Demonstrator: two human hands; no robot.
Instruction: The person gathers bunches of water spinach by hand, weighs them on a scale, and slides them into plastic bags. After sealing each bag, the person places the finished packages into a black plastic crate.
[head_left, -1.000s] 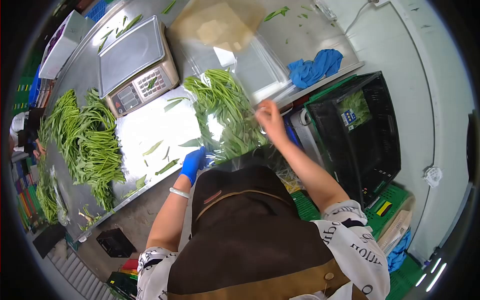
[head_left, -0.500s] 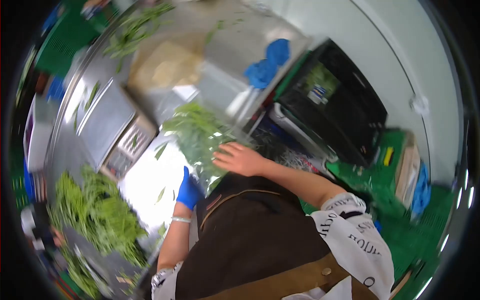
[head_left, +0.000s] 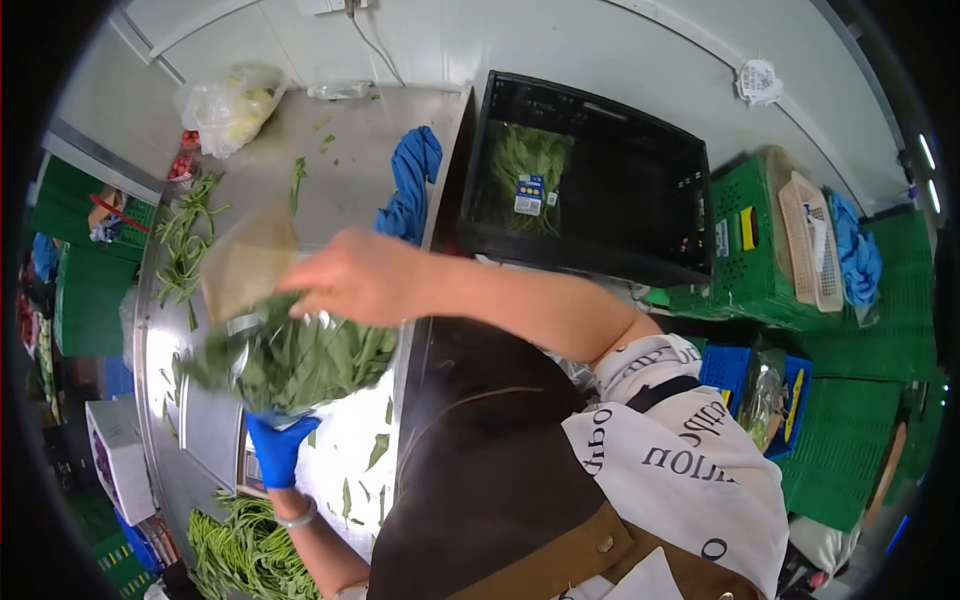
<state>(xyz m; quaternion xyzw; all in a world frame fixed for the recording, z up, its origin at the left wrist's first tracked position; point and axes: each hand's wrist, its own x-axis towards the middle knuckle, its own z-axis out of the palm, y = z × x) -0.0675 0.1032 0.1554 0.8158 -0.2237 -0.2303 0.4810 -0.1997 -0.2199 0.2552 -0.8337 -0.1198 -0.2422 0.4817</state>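
Observation:
A clear plastic bag of leafy greens (head_left: 310, 365) is held above the steel table, over the scale. My left hand (head_left: 277, 450), in a blue glove, grips the bag along its lower side, its thumb resting against the plastic. At the upper side, my bare right hand (head_left: 355, 278) is closed with its fingertips on the bag; motion blur softens the fingers. The bag hides much of the scale (head_left: 212, 430) beneath. Loose leaves (head_left: 378, 450) lie on the bright tabletop next to the bag.
A heap of long-stemmed greens (head_left: 245, 545) lies at the lower left. Beyond the table's right edge stands a black crate (head_left: 620, 190) holding a labelled pack of greens (head_left: 530, 165). A blue cloth (head_left: 410, 185) and a white plastic bag (head_left: 232, 110) lie on the table (head_left: 340, 200).
Both hands and the bag have moved left across the table. The bag is now raised over the scale. My view has swung so the black crate shows more fully.

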